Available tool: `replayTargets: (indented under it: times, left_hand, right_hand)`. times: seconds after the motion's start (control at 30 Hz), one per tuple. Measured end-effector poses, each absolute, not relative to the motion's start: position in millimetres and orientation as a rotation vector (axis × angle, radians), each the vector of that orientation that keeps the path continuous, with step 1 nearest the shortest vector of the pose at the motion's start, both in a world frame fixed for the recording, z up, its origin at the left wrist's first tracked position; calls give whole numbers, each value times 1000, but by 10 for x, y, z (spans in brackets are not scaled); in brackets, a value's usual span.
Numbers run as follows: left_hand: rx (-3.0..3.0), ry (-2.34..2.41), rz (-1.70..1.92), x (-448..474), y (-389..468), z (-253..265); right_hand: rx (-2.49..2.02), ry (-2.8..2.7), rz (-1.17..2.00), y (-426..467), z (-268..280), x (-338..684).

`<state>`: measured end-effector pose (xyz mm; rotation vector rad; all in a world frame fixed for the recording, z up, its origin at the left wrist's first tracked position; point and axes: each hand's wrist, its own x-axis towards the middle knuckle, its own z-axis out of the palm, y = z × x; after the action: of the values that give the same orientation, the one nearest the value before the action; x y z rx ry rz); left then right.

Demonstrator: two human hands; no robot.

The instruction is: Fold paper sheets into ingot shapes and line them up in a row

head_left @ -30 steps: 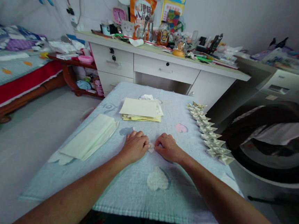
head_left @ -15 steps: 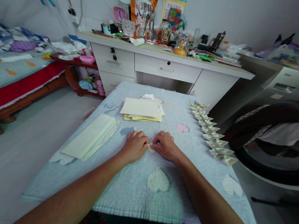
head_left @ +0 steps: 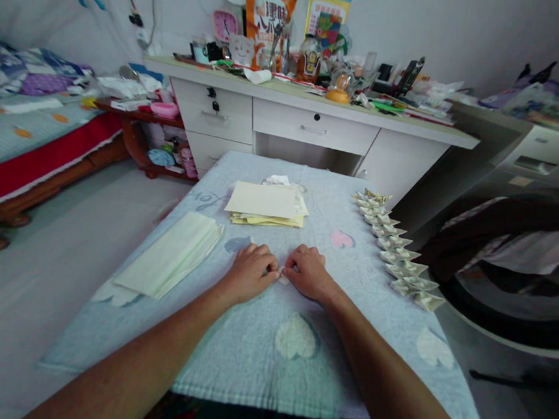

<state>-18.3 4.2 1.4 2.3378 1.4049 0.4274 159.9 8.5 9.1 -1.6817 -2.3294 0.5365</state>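
Observation:
A small pale piece of paper (head_left: pixel 284 279) shows between my hands on the cloth; most of it is hidden under the fingers. My left hand (head_left: pixel 253 274) is closed, its thumb and fingertips at the paper's left edge. From the other side my right hand (head_left: pixel 309 273) pinches the same paper, fingers curled. Beyond them lies a stack of cream paper sheets (head_left: pixel 263 201). Folded pale green-white sheets (head_left: pixel 170 255) rest to the left. Along the right edge runs a row of folded paper pieces with pointed tips (head_left: pixel 400 254), nested one behind another.
A blue cloth with heart patterns (head_left: pixel 226 368) covers the table. Behind it stands a white desk (head_left: pixel 287 122) crowded with jars, a pink clock (head_left: pixel 224 26) and an orange bag (head_left: pixel 265 22). A washing machine (head_left: pixel 523 159) is at right, a bed (head_left: pixel 27 129) at left.
My left thumb has shifted slightly at the paper's edge. Both hands otherwise stay almost in the same place, and the view has moved very little.

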Motion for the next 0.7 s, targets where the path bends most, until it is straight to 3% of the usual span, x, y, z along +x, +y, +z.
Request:
replayTargets:
  times: [0.7]
  left_hand:
    - [2255, 1550, 383, -102, 32, 3]
  right_hand:
    - [-1557, -2325, 538, 59, 18, 1689]
